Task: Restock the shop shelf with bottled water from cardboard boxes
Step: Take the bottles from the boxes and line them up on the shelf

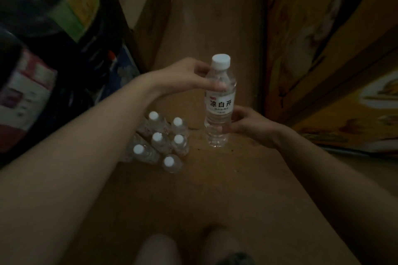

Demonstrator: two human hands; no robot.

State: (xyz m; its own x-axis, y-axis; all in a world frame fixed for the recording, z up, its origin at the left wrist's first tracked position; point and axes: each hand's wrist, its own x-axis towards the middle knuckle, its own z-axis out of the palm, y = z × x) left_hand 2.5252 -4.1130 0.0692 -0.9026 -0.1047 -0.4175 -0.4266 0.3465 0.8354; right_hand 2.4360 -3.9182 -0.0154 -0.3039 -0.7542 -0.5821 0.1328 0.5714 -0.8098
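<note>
At the left, dark blurred goods (43,28) fill the side. Beside them six bottles (163,142) stand grouped on the brown shelf (215,178). The left hand (187,75) pinches the neck of a seventh water bottle (219,103), held upright; the right hand (247,122) grips its lower part. I judge the placing step: next it must be set down just beside the group

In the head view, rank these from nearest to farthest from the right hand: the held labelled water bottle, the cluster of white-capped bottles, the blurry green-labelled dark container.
1. Labelled water bottle, gripped by the right hand.
2. White-capped bottles, lower left.
3. Green-labelled dark container, far upper left.
</note>
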